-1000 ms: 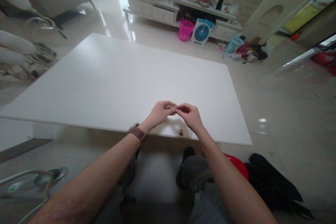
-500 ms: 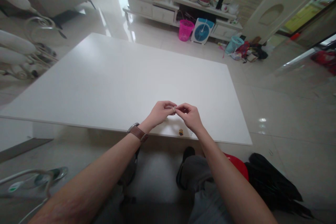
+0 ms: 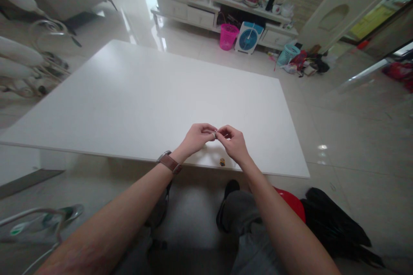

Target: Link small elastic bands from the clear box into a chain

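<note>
My left hand [image 3: 199, 137] and my right hand [image 3: 232, 141] meet fingertip to fingertip just above the white table's near edge. Between them is a small pale thing [image 3: 214, 135] that looks like a loop of cord; its exact kind is too small to tell. Both hands are closed in a pinch on it, thumbs against fingers. On the tabletop below my right hand lies a small yellow-and-black piece [image 3: 222, 162]. Something tiny and pale [image 3: 204, 146] shows beside the left thumb, partly hidden by the hand.
The white table [image 3: 155, 94] spreads out in front of me. Chairs [image 3: 22, 60] stand to the left. Beyond are a TV cabinet [image 3: 200, 17], a pink basket [image 3: 229, 36] and a blue-and-white fan [image 3: 248, 38]. A red item [image 3: 292, 202] and black bag-like thing [image 3: 335, 219] lie at lower right.
The hands stay in nearly the same place. My right fingertips have shifted slightly at the pale thing, which has turned a little between them.
</note>
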`<control>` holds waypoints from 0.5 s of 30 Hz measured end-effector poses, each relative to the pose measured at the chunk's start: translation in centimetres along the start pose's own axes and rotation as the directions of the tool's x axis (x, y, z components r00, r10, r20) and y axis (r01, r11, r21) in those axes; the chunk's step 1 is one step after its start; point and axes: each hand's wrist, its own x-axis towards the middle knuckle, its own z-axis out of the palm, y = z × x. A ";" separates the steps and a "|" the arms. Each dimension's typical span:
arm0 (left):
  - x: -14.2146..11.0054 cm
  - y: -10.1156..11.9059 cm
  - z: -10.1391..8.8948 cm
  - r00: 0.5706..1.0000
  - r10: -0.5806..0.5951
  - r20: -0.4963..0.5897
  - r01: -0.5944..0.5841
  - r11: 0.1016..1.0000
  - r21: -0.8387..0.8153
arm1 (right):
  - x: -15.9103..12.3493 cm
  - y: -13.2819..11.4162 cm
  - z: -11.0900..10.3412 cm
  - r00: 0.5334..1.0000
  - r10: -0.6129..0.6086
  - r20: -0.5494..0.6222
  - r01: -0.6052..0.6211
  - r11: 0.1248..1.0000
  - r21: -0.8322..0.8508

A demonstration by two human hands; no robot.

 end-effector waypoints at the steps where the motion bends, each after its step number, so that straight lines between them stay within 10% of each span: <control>1: 0.0 0.0 0.0 1.000 -0.003 -0.003 0.003 1.000 0.000 | 0.0 0.0 0.0 1.000 0.001 -0.002 -0.001 1.000 0.000; 15: 0.0 -0.2 0.2 1.000 -0.008 0.022 0.012 0.987 -0.163 | -0.2 -0.3 0.2 0.994 -0.031 -0.104 0.029 0.999 -0.027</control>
